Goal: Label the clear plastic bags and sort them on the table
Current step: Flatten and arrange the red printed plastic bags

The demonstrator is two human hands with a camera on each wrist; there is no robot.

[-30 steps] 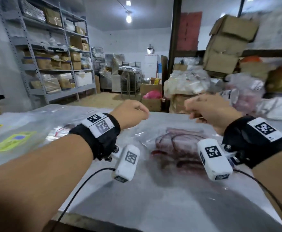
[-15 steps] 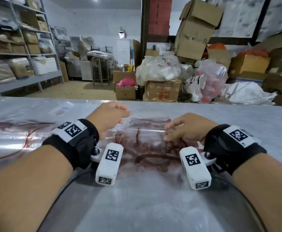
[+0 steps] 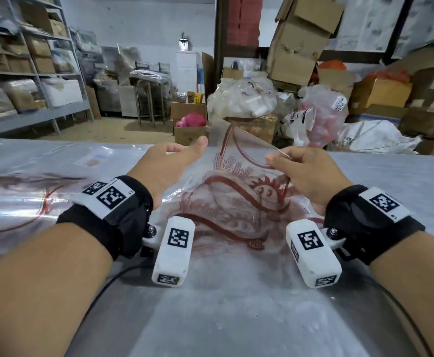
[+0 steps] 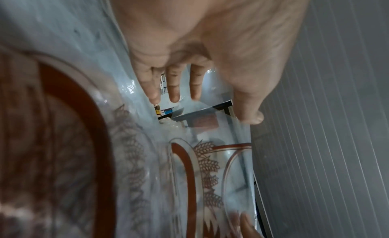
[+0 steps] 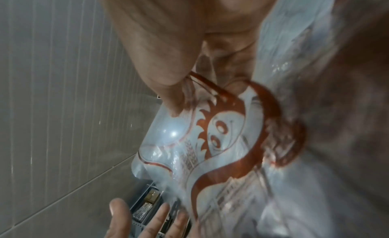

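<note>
A clear plastic bag (image 3: pixel 239 161) printed with a red sun face and wheat ears lies mid-table, its far edge lifted. My right hand (image 3: pixel 275 159) pinches that raised edge between thumb and fingers; the right wrist view shows the pinch of the right hand (image 5: pixel 179 87) on the bag (image 5: pixel 221 133). My left hand (image 3: pixel 185 150) is open just left of the raised flap, palm toward it, thumb up, holding nothing. In the left wrist view the left hand (image 4: pixel 200 92) spreads straight fingers beside the bag (image 4: pixel 210 158). More printed plastic (image 3: pixel 223 228) lies beneath.
Other clear bags (image 3: pixel 17 197) are spread on the left of the grey table (image 3: pixel 236 318), one with a small label (image 3: pixel 94 159). Beyond the far edge stand cardboard boxes (image 3: pixel 301 47), filled sacks (image 3: pixel 244 99) and metal shelving (image 3: pixel 30 73). Sensor cables trail near the front edge.
Half a second ago both hands lay on the bag. Since then the right hand has pinched and raised its far edge, and the left hand has opened and lifted off.
</note>
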